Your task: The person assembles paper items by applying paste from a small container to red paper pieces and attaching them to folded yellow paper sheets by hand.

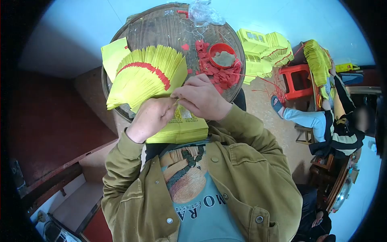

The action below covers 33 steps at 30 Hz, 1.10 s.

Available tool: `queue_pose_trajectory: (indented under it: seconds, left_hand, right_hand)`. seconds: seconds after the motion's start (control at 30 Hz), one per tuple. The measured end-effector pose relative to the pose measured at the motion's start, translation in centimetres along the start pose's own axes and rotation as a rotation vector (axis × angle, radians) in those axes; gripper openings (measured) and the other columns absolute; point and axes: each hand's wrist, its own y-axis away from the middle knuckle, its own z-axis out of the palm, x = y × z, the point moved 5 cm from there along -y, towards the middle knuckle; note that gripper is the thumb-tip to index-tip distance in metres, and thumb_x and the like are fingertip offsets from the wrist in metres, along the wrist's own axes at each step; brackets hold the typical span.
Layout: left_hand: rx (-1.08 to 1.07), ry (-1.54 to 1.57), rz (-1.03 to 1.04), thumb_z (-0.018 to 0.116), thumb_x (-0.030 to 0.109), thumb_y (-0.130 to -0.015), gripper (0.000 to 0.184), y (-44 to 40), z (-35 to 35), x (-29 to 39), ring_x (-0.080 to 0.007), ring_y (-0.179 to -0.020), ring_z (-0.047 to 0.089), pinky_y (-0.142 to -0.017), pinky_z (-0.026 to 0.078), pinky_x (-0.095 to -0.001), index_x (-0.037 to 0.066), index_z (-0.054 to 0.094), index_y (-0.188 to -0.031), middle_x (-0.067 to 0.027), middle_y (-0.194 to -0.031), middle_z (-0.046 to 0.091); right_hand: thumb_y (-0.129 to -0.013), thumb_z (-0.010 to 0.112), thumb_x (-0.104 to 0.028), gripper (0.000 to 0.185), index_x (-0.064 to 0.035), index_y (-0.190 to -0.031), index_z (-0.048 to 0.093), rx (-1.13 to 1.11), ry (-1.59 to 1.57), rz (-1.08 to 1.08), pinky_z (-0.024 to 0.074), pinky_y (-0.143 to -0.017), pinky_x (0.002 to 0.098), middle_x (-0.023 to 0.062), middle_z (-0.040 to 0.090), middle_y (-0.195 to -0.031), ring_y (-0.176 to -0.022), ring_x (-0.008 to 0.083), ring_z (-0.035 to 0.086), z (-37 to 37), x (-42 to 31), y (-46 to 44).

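Observation:
Both hands meet above a thick stack of printed yellow paper [177,134] near my lap. Closed fingers of my left hand [151,117] pinch a thin yellowish strand [177,101]. From the right, my right hand [204,97] closes its thumb and fingertips on the same strand. Just beyond the hands, a fanned bundle of yellow paper [139,82] with a red band of small pieces across it rests on the round wooden table.
The round wooden table [155,32] holds red paper scraps [221,76], a red bowl [211,51] and a clear plastic bag [203,14]. Yellow bundles [258,50] lie to its right. A red stool [296,82] and a seated person [342,125] are farther right.

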Motion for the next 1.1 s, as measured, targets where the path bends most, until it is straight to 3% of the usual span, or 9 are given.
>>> queue_pose_trajectory:
  seconds: [0.13,0.17,0.2,0.3,0.43,0.7,0.9,0.97,1.1]
  left_hand:
    - [0.244,0.092,-0.035,0.063,0.006,-0.093,0.009,-0.2,0.0,-0.5,-0.0437,-0.073,0.063,-0.066,0.051,-0.0454,0.001,0.066,-0.099,-0.0240,-0.080,0.062]
    - [0.375,0.153,-0.052,0.063,0.006,-0.094,0.009,0.0,-0.3,-1.1,-0.0418,-0.070,0.063,-0.065,0.051,-0.0429,0.001,0.067,-0.100,-0.0237,-0.079,0.061]
    - [0.389,0.129,-0.121,0.062,0.010,-0.102,0.018,0.4,-0.2,-2.2,-0.0087,-0.070,0.054,-0.065,0.046,-0.0267,-0.002,0.070,-0.113,-0.0041,-0.076,0.060]
    - [0.584,0.264,-0.201,0.061,0.013,-0.103,0.017,0.6,-0.7,-2.7,-0.0158,-0.064,0.059,-0.065,0.049,-0.0308,0.000,0.071,-0.109,-0.0099,-0.072,0.061]
    - [0.599,0.252,-0.175,0.061,0.015,-0.105,0.019,0.6,-0.6,-2.9,-0.0112,-0.067,0.057,-0.066,0.049,-0.0291,0.000,0.071,-0.112,-0.0067,-0.072,0.061]
    - [0.602,0.218,-0.166,0.062,0.013,-0.104,0.019,0.6,-0.7,-2.4,-0.0156,-0.071,0.063,-0.069,0.050,-0.0318,0.000,0.071,-0.112,-0.0113,-0.078,0.065]
    - [0.544,0.070,-0.145,0.066,0.010,-0.099,0.015,0.2,-1.1,-1.5,-0.0245,-0.076,0.069,-0.073,0.053,-0.0343,0.001,0.072,-0.109,-0.0128,-0.084,0.070]
    - [0.541,0.082,-0.142,0.068,0.009,-0.097,0.014,0.1,-0.9,-1.6,-0.0255,-0.076,0.069,-0.072,0.053,-0.0340,0.001,0.073,-0.108,-0.0124,-0.083,0.070]
    - [0.538,0.190,-0.178,0.071,0.005,-0.095,0.012,0.2,-0.2,-2.0,-0.0184,-0.077,0.067,-0.072,0.053,-0.0300,0.000,0.074,-0.106,-0.0094,-0.085,0.071]
  right_hand:
    - [-0.085,0.076,-0.013,0.028,-0.0101,-0.112,0.069,0.030,-0.005,0.159,0.0464,-0.088,0.0415,0.0068,0.068,-0.096,-0.093,0.0268,0.064,-1.4,2.0,0.1]
    - [-0.087,0.074,-0.012,0.025,-0.0082,-0.111,0.069,0.216,-0.245,0.388,0.0488,-0.086,0.0420,0.0090,0.068,-0.096,-0.091,0.0286,0.065,-2.1,3.9,0.6]
    - [-0.088,0.073,-0.010,0.023,-0.0063,-0.110,0.069,0.407,-0.486,0.613,0.0512,-0.084,0.0424,0.0111,0.067,-0.095,-0.090,0.0304,0.065,-2.4,5.8,1.4]
    - [-0.090,0.070,-0.008,0.020,-0.0041,-0.110,0.069,0.305,-0.131,0.637,0.0544,-0.082,0.0428,0.0145,0.068,-0.096,-0.088,0.0332,0.066,-1.3,9.8,4.0]
    - [-0.089,0.070,-0.004,0.023,-0.0061,-0.112,0.072,0.194,0.200,0.417,0.0518,-0.086,0.0411,0.0108,0.065,-0.099,-0.097,0.0307,0.063,2.6,11.2,5.9]
    - [-0.083,0.072,-0.005,0.026,-0.0104,-0.109,0.071,-0.040,0.500,0.274,0.0485,-0.087,0.0394,0.0086,0.060,-0.112,-0.106,0.0313,0.057,5.2,11.7,4.0]
    - [-0.091,0.072,-0.008,0.020,-0.0080,-0.111,0.071,0.088,-0.064,0.595,0.0487,-0.088,0.0351,0.0061,0.065,-0.102,-0.099,0.0208,0.061,2.7,9.9,4.4]
    - [-0.098,0.069,-0.009,0.010,-0.0046,-0.107,0.070,0.235,-0.995,0.862,0.0481,-0.089,0.0297,0.0019,0.066,-0.098,-0.100,0.0118,0.061,2.8,7.1,4.3]
    - [-0.098,0.069,-0.011,0.009,-0.0027,-0.100,0.073,0.186,-1.243,0.862,0.0471,-0.085,0.0246,-0.0019,0.065,-0.097,-0.092,0.0057,0.059,3.5,2.7,2.8]
